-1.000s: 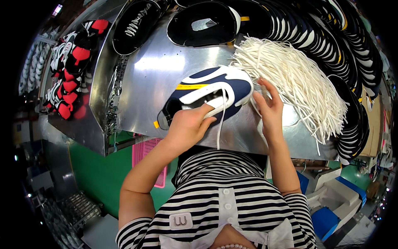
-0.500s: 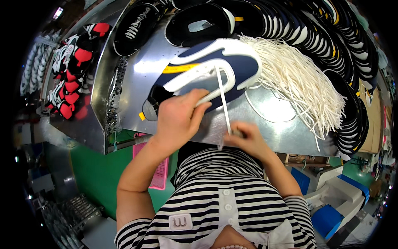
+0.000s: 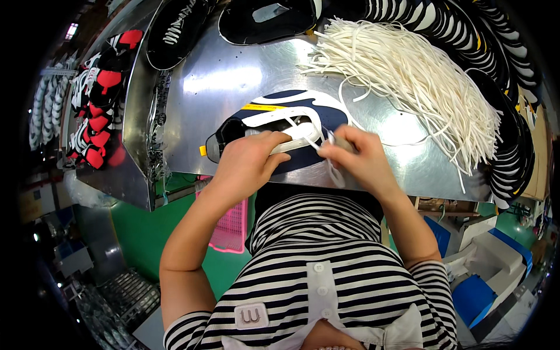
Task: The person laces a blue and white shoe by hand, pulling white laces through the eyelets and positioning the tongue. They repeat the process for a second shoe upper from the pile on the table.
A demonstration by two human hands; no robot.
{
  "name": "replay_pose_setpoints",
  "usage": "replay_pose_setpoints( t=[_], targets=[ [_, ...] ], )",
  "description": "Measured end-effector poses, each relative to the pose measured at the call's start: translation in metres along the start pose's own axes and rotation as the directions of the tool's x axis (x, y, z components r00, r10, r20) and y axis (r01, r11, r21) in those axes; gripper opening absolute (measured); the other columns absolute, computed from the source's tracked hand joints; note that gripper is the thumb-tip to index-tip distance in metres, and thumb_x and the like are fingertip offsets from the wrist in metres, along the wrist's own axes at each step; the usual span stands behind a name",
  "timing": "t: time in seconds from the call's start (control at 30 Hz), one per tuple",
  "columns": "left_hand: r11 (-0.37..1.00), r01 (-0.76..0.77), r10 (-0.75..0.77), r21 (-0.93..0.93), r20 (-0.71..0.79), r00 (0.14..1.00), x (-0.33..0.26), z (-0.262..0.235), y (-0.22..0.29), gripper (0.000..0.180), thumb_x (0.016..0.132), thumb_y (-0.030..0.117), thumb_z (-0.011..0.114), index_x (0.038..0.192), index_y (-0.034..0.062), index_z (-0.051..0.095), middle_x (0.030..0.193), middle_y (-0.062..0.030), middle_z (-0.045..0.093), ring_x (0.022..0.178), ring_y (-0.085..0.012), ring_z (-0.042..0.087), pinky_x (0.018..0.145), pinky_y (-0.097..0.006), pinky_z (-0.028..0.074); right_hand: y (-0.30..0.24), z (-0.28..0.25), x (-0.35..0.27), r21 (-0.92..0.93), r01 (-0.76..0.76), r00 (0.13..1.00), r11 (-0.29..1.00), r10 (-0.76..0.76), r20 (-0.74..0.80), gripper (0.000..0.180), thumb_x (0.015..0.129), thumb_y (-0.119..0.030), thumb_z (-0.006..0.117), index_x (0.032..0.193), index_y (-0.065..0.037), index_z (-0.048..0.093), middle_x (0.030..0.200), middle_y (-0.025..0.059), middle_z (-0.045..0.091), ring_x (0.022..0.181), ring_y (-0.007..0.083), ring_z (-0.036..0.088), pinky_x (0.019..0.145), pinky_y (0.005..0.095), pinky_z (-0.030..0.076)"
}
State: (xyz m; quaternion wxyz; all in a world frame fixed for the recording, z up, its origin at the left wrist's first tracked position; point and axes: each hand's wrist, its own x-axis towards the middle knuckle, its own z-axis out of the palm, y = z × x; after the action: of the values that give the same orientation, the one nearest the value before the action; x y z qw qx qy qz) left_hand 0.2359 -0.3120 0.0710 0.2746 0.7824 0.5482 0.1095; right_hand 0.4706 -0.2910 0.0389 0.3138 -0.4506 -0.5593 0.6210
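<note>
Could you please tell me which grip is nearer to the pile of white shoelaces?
Right. The right grip, pinching a white lace, is below and left of the pile in view; the left grip is farther left, on the navy-and-white shoe upper.

Shoe upper (image 3: 279, 117): centre, on counter (image 3: 201, 111). Lace bundle (image 3: 408, 87): upper right, on counter. Basket (image 3: 231, 228): lower left of centre, apparently beneath counter.

Navy shoe upper (image 3: 300, 157), white lace (image 3: 335, 175) (seemingly threaded)
</note>
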Motion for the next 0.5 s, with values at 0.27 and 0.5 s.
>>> replay_pose_setpoints(
  t=[0.27,0.5],
  targets=[
    [0.987,-0.018,0.038,0.159,-0.127,0.991,0.016,-0.022,0.033,0.019,0.094,0.010,0.057,0.111,0.0017,0.061,0.098,-0.0183,0.066,0.087,-0.0400,0.063,0.074,-0.045,0.051,-0.035,-0.036,0.024,0.473,-0.219,0.937,0.853,0.048,0.347,0.020,0.087,-0.019,0.074,0.079,-0.005,0.062,0.061,-0.0042,0.053,0.052,0.0009,0.040,0.046,0.0206,0.028],
    [0.984,0.056,-0.049,0.168,-0.042,0.998,0.028,-0.021,0.032,0.014,0.092,0.004,0.057,0.105,0.0019,0.062,0.092,-0.0189,0.066,0.083,-0.0396,0.063,0.070,-0.045,0.049,-0.023,-0.021,0.045,0.355,-0.239,0.958,0.904,0.161,0.236,0.017,0.091,-0.021,0.068,0.086,-0.006,0.063,0.060,-0.0071,0.048,0.048,-0.0003,0.032,0.044,0.0179,0.020]
  ],
)
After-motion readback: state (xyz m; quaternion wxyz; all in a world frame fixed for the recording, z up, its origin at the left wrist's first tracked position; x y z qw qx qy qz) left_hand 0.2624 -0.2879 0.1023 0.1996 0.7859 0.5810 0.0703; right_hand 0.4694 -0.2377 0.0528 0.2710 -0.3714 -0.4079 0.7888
